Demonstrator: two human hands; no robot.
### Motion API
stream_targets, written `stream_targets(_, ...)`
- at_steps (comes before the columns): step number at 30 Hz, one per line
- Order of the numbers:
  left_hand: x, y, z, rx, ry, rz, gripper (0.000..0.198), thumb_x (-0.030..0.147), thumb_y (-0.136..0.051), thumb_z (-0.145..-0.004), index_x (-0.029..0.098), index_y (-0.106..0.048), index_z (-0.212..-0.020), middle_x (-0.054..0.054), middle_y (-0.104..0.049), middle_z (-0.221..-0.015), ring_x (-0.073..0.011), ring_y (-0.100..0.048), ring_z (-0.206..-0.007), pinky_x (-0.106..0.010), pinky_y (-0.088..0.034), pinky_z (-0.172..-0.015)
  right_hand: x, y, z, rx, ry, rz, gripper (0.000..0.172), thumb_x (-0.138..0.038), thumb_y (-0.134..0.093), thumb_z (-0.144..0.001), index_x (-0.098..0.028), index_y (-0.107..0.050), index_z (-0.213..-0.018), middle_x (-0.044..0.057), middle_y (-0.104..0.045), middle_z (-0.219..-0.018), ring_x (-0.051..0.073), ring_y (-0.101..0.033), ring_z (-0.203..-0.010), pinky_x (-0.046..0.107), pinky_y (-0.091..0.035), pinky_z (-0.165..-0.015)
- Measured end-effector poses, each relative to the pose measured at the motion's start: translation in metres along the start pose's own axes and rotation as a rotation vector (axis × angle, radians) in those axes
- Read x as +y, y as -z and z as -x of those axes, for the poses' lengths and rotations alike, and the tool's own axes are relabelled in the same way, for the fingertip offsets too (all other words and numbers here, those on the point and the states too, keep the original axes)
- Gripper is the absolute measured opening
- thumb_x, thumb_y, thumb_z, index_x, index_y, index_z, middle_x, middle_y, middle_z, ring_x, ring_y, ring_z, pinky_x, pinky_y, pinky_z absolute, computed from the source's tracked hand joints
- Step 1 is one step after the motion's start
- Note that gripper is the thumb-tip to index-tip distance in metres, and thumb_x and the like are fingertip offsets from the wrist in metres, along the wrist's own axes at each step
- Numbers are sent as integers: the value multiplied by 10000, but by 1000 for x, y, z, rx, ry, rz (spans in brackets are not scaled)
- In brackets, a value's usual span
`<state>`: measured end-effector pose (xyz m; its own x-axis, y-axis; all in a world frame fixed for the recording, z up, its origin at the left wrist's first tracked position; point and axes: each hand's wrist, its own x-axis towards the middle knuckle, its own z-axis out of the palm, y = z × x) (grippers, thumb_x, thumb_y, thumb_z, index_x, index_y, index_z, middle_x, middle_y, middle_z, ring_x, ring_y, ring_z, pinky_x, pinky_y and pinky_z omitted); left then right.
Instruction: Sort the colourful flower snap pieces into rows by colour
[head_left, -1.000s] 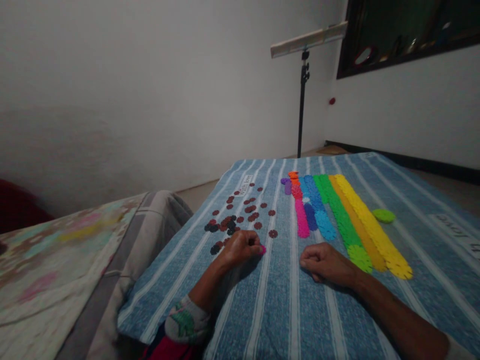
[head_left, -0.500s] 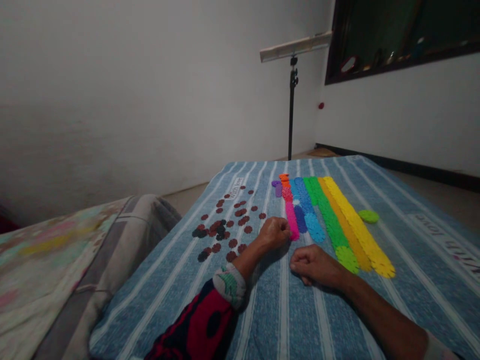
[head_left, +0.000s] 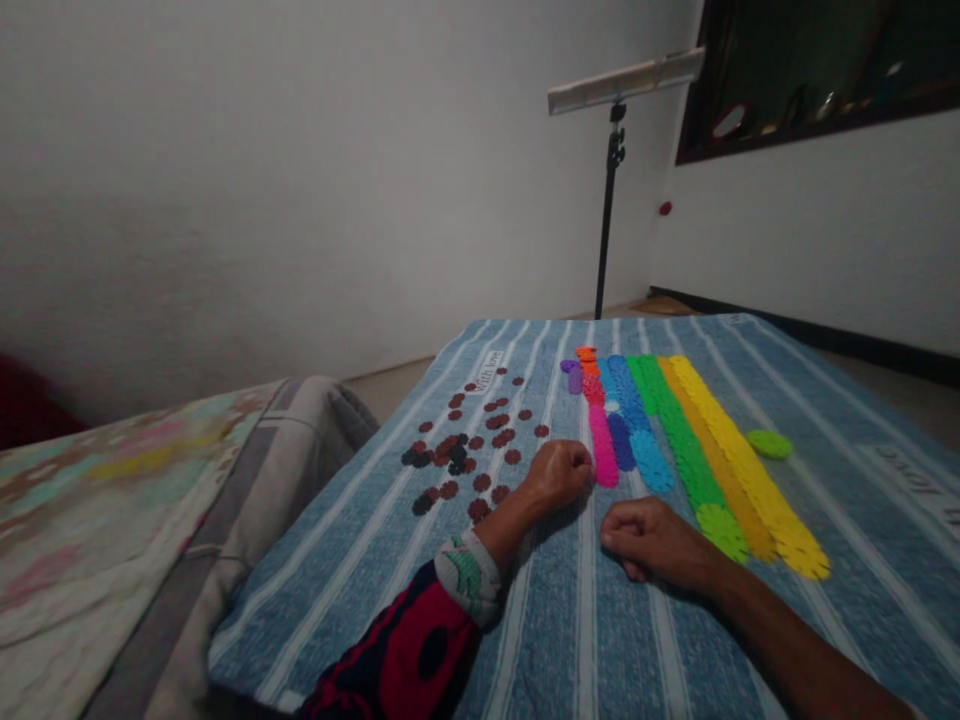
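Note:
My left hand [head_left: 559, 474] is closed and rests on the striped cloth, right beside the near end of the pink row of discs [head_left: 604, 448]. Curled fingers hide whatever it may hold. My right hand [head_left: 654, 538], also closed, lies nearer to me, below the light blue discs [head_left: 651, 460] and left of the light green disc [head_left: 721, 532]. Its palm side is out of sight. Overlapping notched plastic discs form rows of dark blue [head_left: 621, 442], green [head_left: 679, 445], orange-yellow [head_left: 718, 465] and yellow [head_left: 750, 465]. Scattered brown discs [head_left: 481, 483] and black discs [head_left: 457, 455] lie to the left.
A blue and white striped cloth [head_left: 360, 600] covers the table. One lime green disc [head_left: 769, 444] lies alone at the right. Further left is a bed with a patterned cover [head_left: 135, 480]. Behind the table stands a black pole [head_left: 606, 220] with a light panel.
The whole view has shifted, so the table and discs appear a little further right. Both hands keep their closed shape and nearly the same place beside the rows.

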<state>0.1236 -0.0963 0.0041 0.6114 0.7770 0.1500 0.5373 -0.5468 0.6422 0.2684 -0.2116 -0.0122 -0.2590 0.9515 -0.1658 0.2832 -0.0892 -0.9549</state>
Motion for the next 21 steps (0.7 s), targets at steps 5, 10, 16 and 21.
stream_targets(5, -15, 30, 14, 8, -13, -62, 156, 188, -546, -736, 143, -679, -667, -16, -610, -633, -132, -525, -605, -240, -372, -584, 3, -2, 2, 12, -17, 36, 209, -337, -565, -814, -176, -574, -679, -57, -516, -436, 84, -450, -398, 203, -330, -439)
stream_targets(10, -53, 91, 30, 109, 54, -111, 169, 208, -528, -738, 158, -650, -632, -1, -590, -624, -137, -527, -619, -244, -373, -594, 6, -4, 2, 32, -57, 30, 234, -377, -576, -813, -179, -572, -690, -60, -497, -434, 80, -417, -394, 212, -311, -441)
stream_targets(16, -103, 139, 56, 266, 319, -32, 124, 202, -546, -713, 144, -652, -685, -34, -628, -660, -156, -556, -618, -260, -397, -588, 6, -7, 1, 53, -57, -1, 314, -464, -584, -811, -177, -567, -686, -66, -475, -422, 80, -397, -395, 216, -305, -453)
stream_targets(21, -112, 138, 65, 149, 378, -53, 111, 145, -550, -686, 153, -614, -596, -10, -582, -578, -144, -531, -562, -265, -363, -572, 6, -7, 0, 70, -63, -5, 398, -553, -583, -808, -172, -584, -691, -55, -488, -419, 88, -412, -396, 226, -327, -472)
